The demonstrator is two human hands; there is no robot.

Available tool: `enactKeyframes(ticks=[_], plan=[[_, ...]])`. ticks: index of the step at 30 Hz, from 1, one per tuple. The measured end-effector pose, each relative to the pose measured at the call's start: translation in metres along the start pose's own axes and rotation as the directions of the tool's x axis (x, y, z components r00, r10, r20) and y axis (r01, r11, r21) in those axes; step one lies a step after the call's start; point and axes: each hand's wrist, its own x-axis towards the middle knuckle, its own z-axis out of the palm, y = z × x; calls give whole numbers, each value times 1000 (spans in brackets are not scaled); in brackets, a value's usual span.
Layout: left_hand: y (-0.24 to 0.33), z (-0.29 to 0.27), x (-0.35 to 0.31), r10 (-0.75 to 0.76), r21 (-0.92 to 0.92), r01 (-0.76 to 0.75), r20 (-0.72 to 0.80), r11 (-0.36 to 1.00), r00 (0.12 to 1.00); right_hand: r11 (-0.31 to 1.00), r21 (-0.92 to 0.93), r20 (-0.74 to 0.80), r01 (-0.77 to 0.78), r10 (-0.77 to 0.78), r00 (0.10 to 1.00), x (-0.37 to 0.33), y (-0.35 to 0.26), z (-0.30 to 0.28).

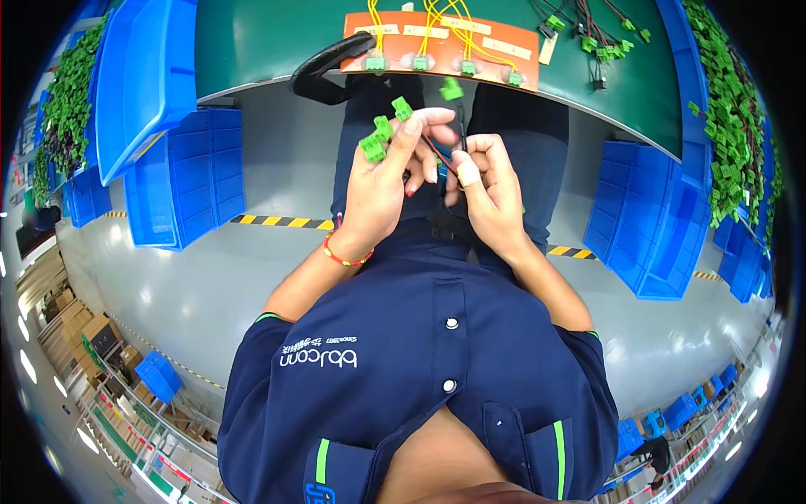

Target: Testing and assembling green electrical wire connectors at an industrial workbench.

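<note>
Close together in front of my body, both hands work with wired green connectors. My left hand (384,172) is closed around several of them; green terminal plugs (372,149) stick out past its thumb side, and most of their wires are hidden in the palm. In a thumb-and-finger pinch, my right hand (491,181) holds a black cable (460,126). A green connector (452,89) sits at that cable's upper end, pointing toward the bench. Thin red and black wires run between the two hands. A light wrap covers my right thumb.
Ahead is a green bench (277,38) bearing an orange board (437,50) with yellow wires and green sockets. A black curved handle (323,67) juts past its edge. Loose wired connectors (600,50) lie at the right. Blue bins (185,181) stand on both sides, some heaped with green connectors (726,118).
</note>
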Motion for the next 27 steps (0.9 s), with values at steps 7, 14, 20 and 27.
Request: enactKeyframes(ticks=[7, 14, 20, 27], plan=[[-2, -10, 24, -14, 68, 16, -33, 998, 999, 984, 60, -118, 168, -160, 980, 8, -9, -13], [-2, -17, 38, -52, 51, 49, 54, 998, 997, 957, 11, -1, 289, -289, 957, 8, -4, -3], [-9, -19, 41, -52, -184, 72, 109, 980, 993, 938, -7, 59, 347, -346, 936, 11, -8, -5], [-9, -12, 46, 20, -118, -10, 87, 993, 996, 958, -2, 89, 285, -284, 955, 15, -13, 0]])
